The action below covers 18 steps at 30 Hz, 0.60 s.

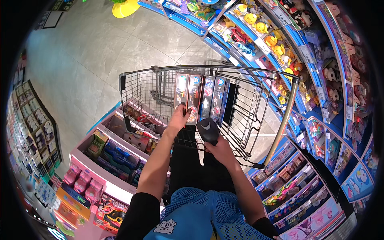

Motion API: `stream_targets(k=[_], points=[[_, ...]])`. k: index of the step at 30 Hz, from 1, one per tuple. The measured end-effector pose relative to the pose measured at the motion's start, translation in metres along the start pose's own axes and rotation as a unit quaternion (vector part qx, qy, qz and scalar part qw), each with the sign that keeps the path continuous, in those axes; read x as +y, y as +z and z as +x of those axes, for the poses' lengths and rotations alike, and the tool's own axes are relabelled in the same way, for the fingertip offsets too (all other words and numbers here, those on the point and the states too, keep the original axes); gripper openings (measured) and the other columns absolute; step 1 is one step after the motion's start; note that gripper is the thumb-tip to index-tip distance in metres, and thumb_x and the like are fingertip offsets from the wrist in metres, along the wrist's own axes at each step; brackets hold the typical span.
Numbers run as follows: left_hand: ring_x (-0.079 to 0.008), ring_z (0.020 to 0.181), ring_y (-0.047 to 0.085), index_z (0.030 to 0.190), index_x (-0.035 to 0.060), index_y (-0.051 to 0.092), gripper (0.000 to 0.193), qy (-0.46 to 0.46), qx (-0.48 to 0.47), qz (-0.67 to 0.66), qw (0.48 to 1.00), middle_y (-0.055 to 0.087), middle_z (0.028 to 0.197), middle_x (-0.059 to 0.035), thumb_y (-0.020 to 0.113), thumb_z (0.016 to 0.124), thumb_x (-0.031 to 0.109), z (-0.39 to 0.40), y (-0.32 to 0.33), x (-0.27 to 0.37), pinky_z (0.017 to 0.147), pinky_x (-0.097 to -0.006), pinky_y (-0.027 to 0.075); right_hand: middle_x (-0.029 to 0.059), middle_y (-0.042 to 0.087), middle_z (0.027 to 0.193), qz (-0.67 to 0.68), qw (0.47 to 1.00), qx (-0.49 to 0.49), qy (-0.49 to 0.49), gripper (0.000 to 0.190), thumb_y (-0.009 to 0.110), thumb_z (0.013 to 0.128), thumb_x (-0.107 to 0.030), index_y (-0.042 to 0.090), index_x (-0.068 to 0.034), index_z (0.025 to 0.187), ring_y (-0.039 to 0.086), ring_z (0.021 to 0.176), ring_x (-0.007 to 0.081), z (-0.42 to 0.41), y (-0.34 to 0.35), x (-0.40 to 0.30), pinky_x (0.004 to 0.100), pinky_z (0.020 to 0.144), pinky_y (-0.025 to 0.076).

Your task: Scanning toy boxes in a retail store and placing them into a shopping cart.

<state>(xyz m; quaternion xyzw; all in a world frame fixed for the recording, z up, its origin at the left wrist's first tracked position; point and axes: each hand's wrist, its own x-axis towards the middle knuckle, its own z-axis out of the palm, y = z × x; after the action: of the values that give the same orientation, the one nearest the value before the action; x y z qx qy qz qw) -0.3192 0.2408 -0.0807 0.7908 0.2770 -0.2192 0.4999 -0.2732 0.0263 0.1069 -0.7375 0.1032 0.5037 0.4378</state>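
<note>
Several boxed toys stand side by side in a black wire shopping cart [141, 90] in front of me. Their printed sides show toy vehicles. My left hand [179, 118] grips the near end of the leftmost toy box [181, 87], with thumb and fingers against its edge. Just right of it is a second toy box [195, 90] of the same look, then a pair of blue-edged boxes [218, 94]. My right hand [220, 149] is closed around the handle of a black handheld barcode scanner [208, 129], whose head lies over the boxes' near ends.
Blue shelves [265, 49] of plush and plastic toys curve along the right. Beside the cart, at left, stands a pink display bin [103, 159] with boxed goods. Grey floor tiles [99, 51] stretch beyond the cart, toward a yellow object [126, 9].
</note>
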Motion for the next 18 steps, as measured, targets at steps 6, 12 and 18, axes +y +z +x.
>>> stream_targets(k=[6, 12, 18], points=[[-0.0314, 0.090, 0.068, 0.123, 0.0005, 0.057, 0.036, -0.069, -0.050, -0.119, 0.989, 0.069, 0.099, -0.0190, 0.066, 0.091, 0.015, -0.034, -0.018, 0.021, 0.081, -0.0402, 0.053, 0.0235, 0.071, 0.101, -0.061, 0.994, -0.014, -0.094, 0.053, 0.074, 0.083, -0.023, 0.056, -0.002, 0.128, 0.068, 0.099, 0.0413, -0.023, -0.024, -0.013, 0.0416, 0.085, 0.053], [-0.0193, 0.093, 0.066, 0.114, 0.0008, 0.060, 0.025, -0.037, 0.008, -0.102, 0.994, 0.069, 0.101, -0.0126, 0.060, 0.094, 0.016, -0.084, -0.040, 0.032, 0.087, -0.0320, 0.051, 0.0262, 0.069, 0.102, -0.190, 0.974, -0.029, -0.124, 0.050, 0.072, 0.080, -0.018, 0.058, 0.001, 0.124, 0.066, 0.099, 0.0430, -0.070, -0.066, -0.032, 0.0444, 0.086, 0.053], [-0.0133, 0.079, 0.060, 0.102, -0.0014, 0.059, 0.018, 0.001, 0.073, -0.156, 0.985, 0.065, 0.084, -0.0066, 0.058, 0.098, 0.017, -0.159, -0.046, 0.070, 0.077, -0.0303, 0.049, 0.0268, 0.069, 0.097, -0.247, 0.956, -0.052, -0.147, 0.051, 0.070, 0.079, -0.021, 0.057, 0.003, 0.122, 0.065, 0.102, 0.0437, -0.101, -0.103, -0.029, 0.0464, 0.092, 0.050]])
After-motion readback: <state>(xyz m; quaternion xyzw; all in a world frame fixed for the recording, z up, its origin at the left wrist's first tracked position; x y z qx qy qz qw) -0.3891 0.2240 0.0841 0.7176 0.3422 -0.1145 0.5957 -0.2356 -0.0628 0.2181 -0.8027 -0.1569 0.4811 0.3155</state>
